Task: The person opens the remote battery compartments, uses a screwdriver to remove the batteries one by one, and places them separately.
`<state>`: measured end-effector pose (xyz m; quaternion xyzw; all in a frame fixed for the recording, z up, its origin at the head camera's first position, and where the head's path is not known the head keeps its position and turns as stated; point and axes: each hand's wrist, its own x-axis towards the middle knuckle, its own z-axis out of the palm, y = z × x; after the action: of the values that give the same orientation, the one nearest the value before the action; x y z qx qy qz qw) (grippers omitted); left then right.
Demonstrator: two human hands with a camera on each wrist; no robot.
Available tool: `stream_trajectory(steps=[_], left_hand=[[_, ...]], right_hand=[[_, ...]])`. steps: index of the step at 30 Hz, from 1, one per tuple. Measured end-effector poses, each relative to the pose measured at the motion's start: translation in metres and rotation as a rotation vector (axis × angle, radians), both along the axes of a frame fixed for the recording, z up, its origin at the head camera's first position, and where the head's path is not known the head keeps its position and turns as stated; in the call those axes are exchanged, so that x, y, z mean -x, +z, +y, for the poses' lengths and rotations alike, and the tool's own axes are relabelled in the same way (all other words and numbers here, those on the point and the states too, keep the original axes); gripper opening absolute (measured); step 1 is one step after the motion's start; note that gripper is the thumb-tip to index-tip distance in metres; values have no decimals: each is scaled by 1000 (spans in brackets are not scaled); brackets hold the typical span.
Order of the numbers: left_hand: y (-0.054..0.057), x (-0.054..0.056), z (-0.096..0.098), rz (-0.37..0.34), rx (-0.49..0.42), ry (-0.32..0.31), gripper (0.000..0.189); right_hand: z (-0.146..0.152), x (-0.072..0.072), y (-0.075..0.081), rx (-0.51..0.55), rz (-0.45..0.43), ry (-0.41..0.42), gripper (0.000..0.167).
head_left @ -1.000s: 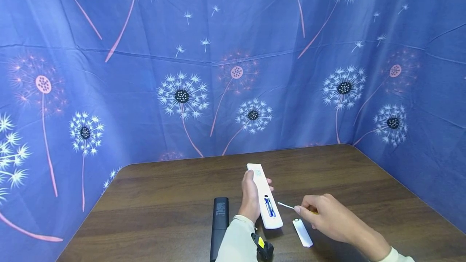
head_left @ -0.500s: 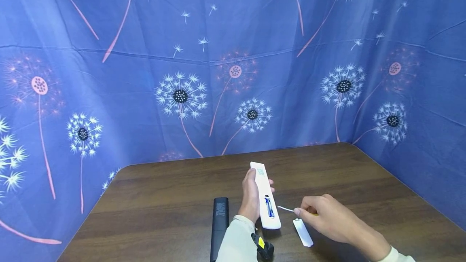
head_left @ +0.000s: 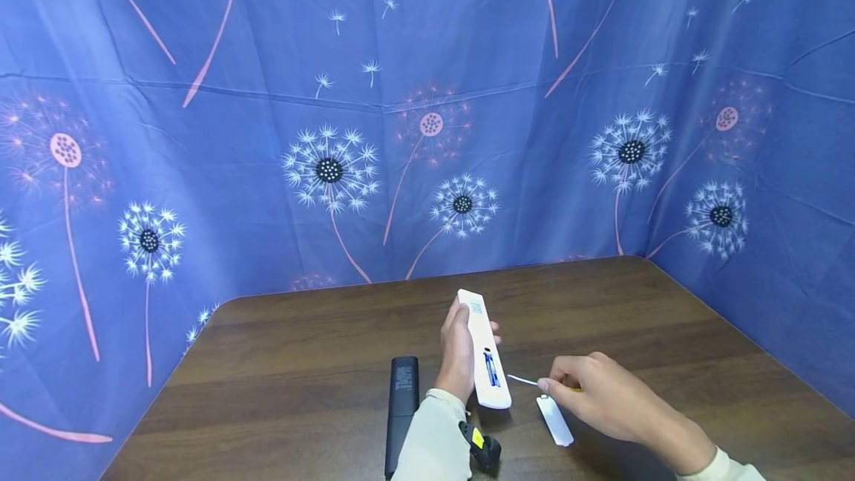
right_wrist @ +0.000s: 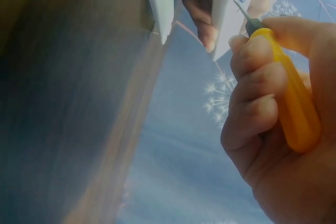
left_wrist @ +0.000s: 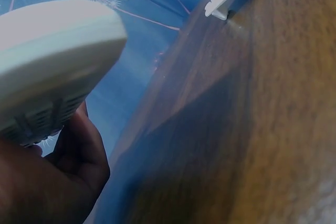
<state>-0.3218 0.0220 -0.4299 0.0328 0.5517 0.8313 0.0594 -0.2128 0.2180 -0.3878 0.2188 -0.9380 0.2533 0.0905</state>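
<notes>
A white remote control (head_left: 479, 329) is held off the table, back side up and tilted, by my left hand (head_left: 457, 355); the thumb lies along its left edge. In its uncovered compartment blue batteries (head_left: 491, 368) show. My right hand (head_left: 604, 396) grips a screwdriver (right_wrist: 296, 103) by its yellow handle, fingers curled round it. The thin screwdriver shaft (head_left: 522, 379) points left, its tip a little apart from the remote's right side. Below the shaft, the white battery cover (head_left: 555, 423) lies on the table. In the left wrist view, the remote's near end (left_wrist: 63, 30) stands above the left hand's fingers.
A black remote (head_left: 403, 396) lies on the brown wooden table (head_left: 300, 370), left of my left forearm. A black device with a yellow label (head_left: 481, 445) is on the left wrist. Blue dandelion-patterned cloth (head_left: 254, 169) hangs behind and beside the table.
The white remote has turned a little in my left hand's grip, so its battery compartment looks narrower. The right hand and screwdriver stay almost in place. The head view has shifted slightly.
</notes>
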Motion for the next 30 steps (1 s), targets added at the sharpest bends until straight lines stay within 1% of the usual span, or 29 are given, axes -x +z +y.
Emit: stream_trajectory(steps=[1,5,7,13,18,22,26,30], left_hand=[[0,0,0,11,0,0,54],[2,0,0,12,-15,8,55],[2,0,1,17,-9,8,55],[1,-1,0,6,0,10,56],[0,0,-1,12,-13,15,57],[-1,0,0,-15,-19,29,55],[-1,0,1,-45,-24,30,51],[-2,1,2,-38,-16,21,49]], right_hand=[[0,0,0,-2,-1,0,24],[-2,0,2,-12,-1,0,25],[-3,0,3,-15,-4,-2,26],[-5,0,2,-17,-19,4,24],[-7,0,1,-10,7,17,24],[-7,1,1,-6,15,26,23],[-7,1,1,3,10,39,22],[-7,1,0,21,10,66,19]])
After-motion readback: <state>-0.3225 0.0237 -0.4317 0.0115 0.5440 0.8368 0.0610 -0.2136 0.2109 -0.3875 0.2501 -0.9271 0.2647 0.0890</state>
